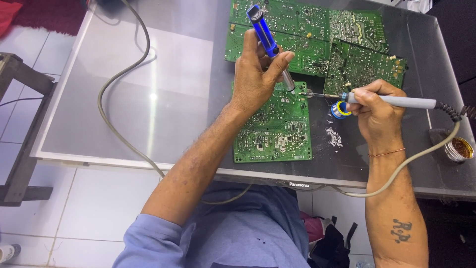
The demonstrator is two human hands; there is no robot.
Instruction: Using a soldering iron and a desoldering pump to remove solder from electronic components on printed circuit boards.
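Though under boards (272, 129), grey tabletop (173, 99) above tiles (74, 223)

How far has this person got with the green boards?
Done: bits of spent solder lie beside the near circuit board. In hand: the left hand holds a blue desoldering pump and the right hand a soldering iron, tips together at the board's top edge. Left: I can't tell how many joints remain; three more boards lie behind.

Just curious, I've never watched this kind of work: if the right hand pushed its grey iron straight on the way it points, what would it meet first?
Probably the desoldering pump's metal tip, held by the left hand. The soldering iron in the right hand points left across the green board.
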